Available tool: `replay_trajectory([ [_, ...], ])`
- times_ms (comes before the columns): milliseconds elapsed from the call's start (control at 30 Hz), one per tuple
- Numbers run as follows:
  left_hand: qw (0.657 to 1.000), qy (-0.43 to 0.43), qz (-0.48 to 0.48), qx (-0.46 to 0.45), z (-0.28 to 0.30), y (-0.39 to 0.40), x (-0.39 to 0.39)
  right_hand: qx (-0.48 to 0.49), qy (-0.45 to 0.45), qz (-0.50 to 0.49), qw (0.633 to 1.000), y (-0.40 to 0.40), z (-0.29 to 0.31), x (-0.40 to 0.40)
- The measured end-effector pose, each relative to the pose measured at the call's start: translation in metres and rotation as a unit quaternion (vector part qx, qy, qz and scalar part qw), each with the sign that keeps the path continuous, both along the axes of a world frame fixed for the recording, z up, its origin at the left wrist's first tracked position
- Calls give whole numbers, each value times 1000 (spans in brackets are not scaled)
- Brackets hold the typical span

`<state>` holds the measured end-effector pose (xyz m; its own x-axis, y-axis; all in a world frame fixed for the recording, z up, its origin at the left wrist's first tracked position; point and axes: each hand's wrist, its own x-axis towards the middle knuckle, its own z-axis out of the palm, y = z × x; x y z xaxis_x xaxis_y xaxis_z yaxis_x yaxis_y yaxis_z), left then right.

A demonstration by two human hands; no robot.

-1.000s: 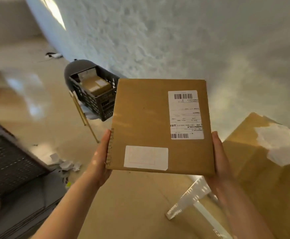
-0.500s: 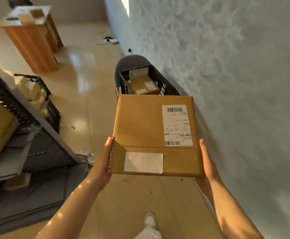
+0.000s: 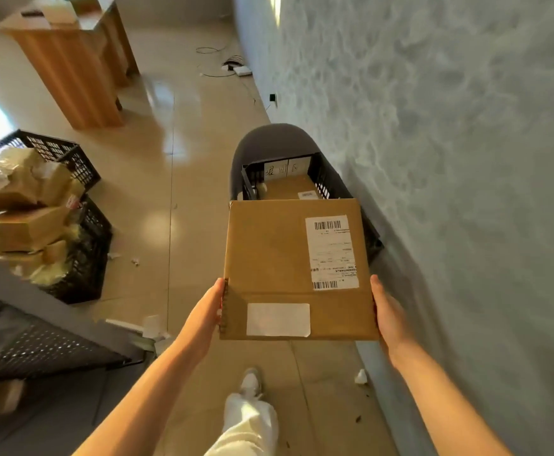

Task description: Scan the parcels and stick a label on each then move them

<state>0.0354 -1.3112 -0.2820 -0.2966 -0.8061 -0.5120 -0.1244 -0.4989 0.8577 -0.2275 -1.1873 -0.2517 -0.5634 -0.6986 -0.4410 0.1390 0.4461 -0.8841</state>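
A flat brown cardboard parcel (image 3: 269, 258) is carried level in front of me, with a barcode shipping label (image 3: 331, 251) at its right and a blank white label (image 3: 278, 319) near its front edge. My left hand (image 3: 203, 315) grips its left edge and my right hand (image 3: 389, 315) grips its right edge; the fingers are hidden under it. Just beyond the parcel a black crate (image 3: 331, 189) sits on a dark grey chair (image 3: 269, 139) against the wall, with another labelled parcel (image 3: 289, 189) inside.
The textured grey wall (image 3: 466, 192) runs close along my right. Stacked black crates (image 3: 85, 258) heaped with parcels stand at the left beside a grey shelf (image 3: 39, 291). A wooden cabinet (image 3: 71, 77) stands far left, cables (image 3: 233, 65) lie by the wall, and my shoe (image 3: 251, 383) is below.
I have turned and walked toward the chair; the crate now lies right behind the parcel's far edge. Both hands keep the same hold on the parcel.
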Motion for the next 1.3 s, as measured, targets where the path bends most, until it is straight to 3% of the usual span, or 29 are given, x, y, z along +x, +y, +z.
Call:
replay_trajectory([
  [133,999,-32,-29,-30,-15,-85,-39,20,-10,-45,999,-82,-16,-40],
  [333,997,-73,-39,-2,-33,-186,-114,78,6,-72,994,-192,-54,-111],
  [500,995,-83,-49,2,-60,-247,-190,112,12,-45,993,-280,-83,-170],
  [600,994,-104,-38,25,-90,-277,-227,106,20,21,994,-327,-99,-204],
  [933,983,-169,21,61,-153,-315,-282,185,18,167,968,-414,-179,-269],
  [1300,975,-217,22,33,-181,-324,-285,202,66,176,961,-443,-215,-264],
])
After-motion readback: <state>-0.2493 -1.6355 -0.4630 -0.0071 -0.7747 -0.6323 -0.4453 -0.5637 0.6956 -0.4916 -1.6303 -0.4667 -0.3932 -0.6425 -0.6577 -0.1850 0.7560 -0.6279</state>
